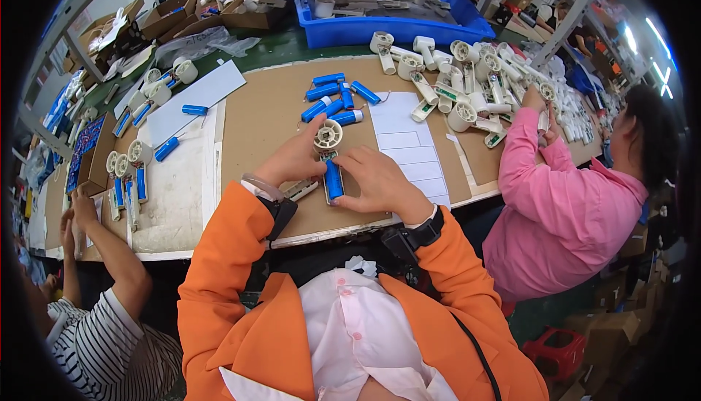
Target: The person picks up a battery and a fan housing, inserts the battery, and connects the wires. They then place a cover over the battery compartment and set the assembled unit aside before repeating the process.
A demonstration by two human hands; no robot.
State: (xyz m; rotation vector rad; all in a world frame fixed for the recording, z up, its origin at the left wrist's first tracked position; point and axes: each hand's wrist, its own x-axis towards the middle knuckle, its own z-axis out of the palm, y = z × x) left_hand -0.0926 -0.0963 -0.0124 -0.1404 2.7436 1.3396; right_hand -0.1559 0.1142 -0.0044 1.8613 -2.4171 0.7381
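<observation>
A white handheld fan housing, its round grille end pointing away from me, lies at the middle of the cardboard-topped bench. My left hand grips it around the round head from the left. A blue cylindrical battery sits lengthwise in the open handle. My right hand holds this battery between thumb and fingers, against the handle. Beside the handle, below my left fingers, lies a narrow pale shell piece. Several loose blue batteries are grouped just beyond the fan head.
A heap of white fan housings lies to the right, beside a printed paper sheet. A blue bin stands at the back. Co-workers sit on both sides: a pink sleeve right, an arm left near fans with batteries.
</observation>
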